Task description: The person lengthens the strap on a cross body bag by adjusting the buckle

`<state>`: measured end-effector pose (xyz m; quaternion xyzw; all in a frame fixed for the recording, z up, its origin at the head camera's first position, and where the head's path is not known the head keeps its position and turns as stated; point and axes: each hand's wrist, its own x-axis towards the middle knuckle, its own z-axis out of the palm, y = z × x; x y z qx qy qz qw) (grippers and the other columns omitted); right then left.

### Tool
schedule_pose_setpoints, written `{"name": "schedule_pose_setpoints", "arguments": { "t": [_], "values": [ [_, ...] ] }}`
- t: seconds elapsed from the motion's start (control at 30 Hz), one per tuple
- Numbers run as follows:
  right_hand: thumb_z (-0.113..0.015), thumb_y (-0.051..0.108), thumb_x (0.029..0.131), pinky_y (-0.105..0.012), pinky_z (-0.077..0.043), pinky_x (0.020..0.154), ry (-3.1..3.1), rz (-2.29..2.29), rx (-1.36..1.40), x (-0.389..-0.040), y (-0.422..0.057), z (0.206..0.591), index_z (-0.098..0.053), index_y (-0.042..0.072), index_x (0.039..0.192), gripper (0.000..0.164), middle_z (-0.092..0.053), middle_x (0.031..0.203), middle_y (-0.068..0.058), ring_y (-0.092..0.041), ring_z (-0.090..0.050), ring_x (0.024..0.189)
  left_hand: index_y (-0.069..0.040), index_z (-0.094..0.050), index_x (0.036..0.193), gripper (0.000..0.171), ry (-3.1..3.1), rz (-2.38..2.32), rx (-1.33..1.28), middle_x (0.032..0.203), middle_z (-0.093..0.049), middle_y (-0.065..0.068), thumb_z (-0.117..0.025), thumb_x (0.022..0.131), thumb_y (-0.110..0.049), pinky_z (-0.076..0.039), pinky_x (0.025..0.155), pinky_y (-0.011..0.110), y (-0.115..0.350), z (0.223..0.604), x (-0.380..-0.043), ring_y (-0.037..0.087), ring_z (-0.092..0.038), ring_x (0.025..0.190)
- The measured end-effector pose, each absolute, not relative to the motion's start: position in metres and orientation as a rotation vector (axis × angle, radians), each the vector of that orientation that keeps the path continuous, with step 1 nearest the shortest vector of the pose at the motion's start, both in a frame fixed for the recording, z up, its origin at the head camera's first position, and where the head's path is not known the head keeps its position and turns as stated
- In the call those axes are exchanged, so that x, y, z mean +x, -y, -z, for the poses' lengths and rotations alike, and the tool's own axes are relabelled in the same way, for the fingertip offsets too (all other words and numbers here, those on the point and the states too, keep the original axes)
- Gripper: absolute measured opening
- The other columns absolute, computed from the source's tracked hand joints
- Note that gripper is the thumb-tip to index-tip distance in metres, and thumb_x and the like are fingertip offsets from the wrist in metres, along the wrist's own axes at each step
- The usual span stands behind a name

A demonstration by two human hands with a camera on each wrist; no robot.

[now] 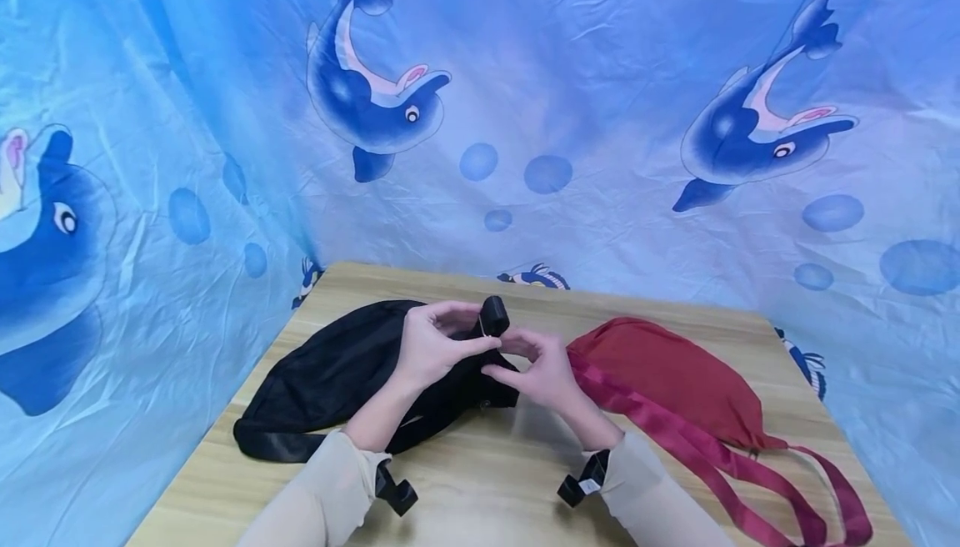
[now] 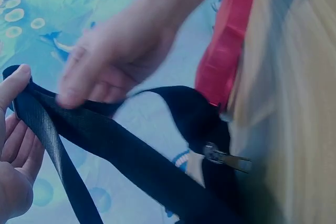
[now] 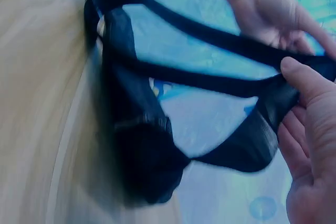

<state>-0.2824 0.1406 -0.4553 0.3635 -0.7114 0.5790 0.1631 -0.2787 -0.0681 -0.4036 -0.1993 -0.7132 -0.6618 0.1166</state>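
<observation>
Beige sleeves (image 1: 322, 484), hands (image 1: 429, 347) tight on black strap (image 2: 142, 162), wooden tabletop (image 1: 472, 472), blue dolphin-print curtain (image 1: 592, 72) behind

I see the black bag (image 1: 330, 355) lying soft and wrinkled across the left of the table (image 1: 465, 484), its long curved edge on the far side. At the end toward the middle, I have its flat strap (image 2: 139, 161) showing raised off the surface and folded over at the top, and a metal fitting (image 2: 212, 153) glints lower down.
</observation>
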Motion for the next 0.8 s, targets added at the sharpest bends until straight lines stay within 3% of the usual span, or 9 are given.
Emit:
{"name": "schedule_pose_setpoints", "arguments": {
  "t": [0.17,0.33,0.57,0.8],
  "values": [
    [-0.088,-0.011,0.079,-0.03,-0.063,0.095,2.068,-1.697,1.064,-0.284,-0.138,0.46,-0.072,-0.004,0.112,0.037,-0.078,0.111,-0.028,-0.016,-0.08,0.105,-0.004,-0.082,0.11,0.04,2.056,1.902,-0.634,0.102,-0.082,0.018,-0.097,0.072,-0.002,-0.065,0.085,0.026,0.076,0.396,-0.281,0.011,-0.079,0.088],
    [-0.088,-0.012,0.078,-0.029,-0.063,0.095,1.992,-1.713,1.043,-0.283,-0.126,0.453,-0.071,-0.003,0.11,0.038,-0.078,0.107,-0.027,-0.006,-0.077,0.106,-0.005,-0.082,0.108,0.04,2.079,1.881,-0.692,0.098,-0.082,0.016,-0.098,0.071,-0.004,-0.065,0.082,0.026,0.075,0.4,-0.283,0.014,-0.08,0.086],
    [-0.092,0.002,0.082,-0.032,-0.065,0.089,2.196,-1.476,1.064,-0.284,-0.137,0.448,-0.075,0.006,0.106,0.03,-0.081,0.103,-0.014,-0.022,-0.082,0.098,-0.007,-0.083,0.108,0.039,2.077,1.852,-0.65,0.102,-0.082,0.013,-0.098,0.072,-0.006,-0.064,0.085,0.026,0.081,0.4,-0.282,0.015,-0.079,0.091],
    [-0.084,-0.002,0.088,-0.034,-0.062,0.101,2.235,-1.51,1.248,-0.291,-0.156,0.418,-0.07,0.005,0.128,0.042,-0.075,0.122,-0.017,-0.017,-0.076,0.115,-0.009,-0.083,0.109,0.041,2.087,1.796,-0.715,0.105,-0.083,0.007,-0.1,0.071,-0.01,-0.064,0.088,0.026,0.081,0.405,-0.279,0.013,-0.08,0.095]
  ]
}}
